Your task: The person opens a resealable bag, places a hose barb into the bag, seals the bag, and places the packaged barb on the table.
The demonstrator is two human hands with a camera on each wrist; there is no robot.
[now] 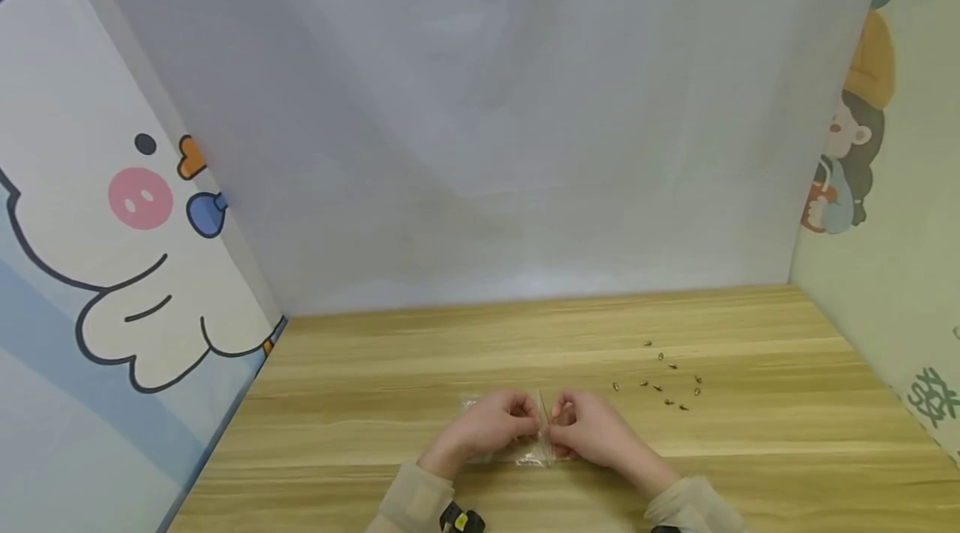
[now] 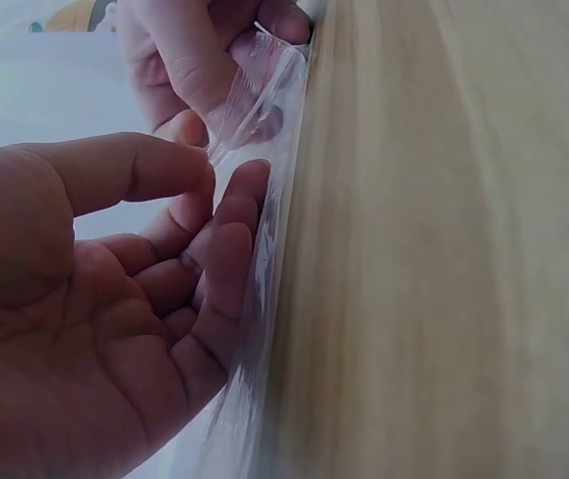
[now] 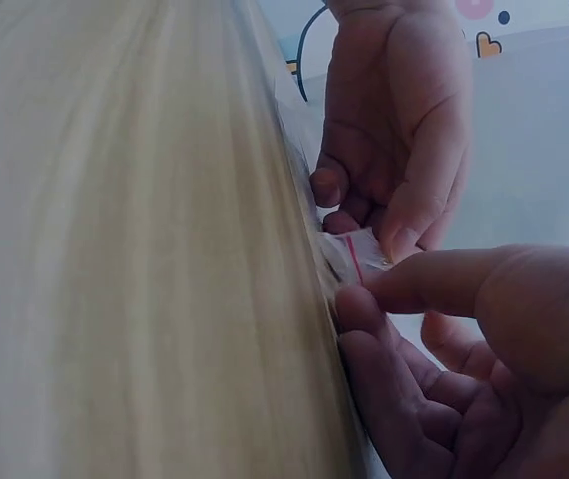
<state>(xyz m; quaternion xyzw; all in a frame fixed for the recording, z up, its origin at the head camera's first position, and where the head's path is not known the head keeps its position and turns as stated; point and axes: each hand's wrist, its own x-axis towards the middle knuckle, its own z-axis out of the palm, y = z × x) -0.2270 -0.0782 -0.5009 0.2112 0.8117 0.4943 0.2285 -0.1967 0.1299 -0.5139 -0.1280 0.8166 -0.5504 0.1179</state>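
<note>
A clear plastic zip bag (image 1: 531,456) lies low over the table in front of the person, with a red line (image 3: 352,257) along its mouth in the right wrist view. My left hand (image 1: 491,424) pinches one side of the bag's mouth between thumb and index finger, its other fingers loosely bent beside the film. From the opposite side, the thumb and index finger of my right hand (image 1: 596,430) pinch the mouth too. The fingertips of both hands are close together. Part of the bag is hidden behind the left hand in the head view.
Several small dark metal pieces (image 1: 657,388) are scattered on the wooden table (image 1: 360,399), right of the hands and farther back. A pale sheet (image 1: 525,141) rises behind the table. Cartoon-printed panels (image 1: 82,208) flank it at left and right.
</note>
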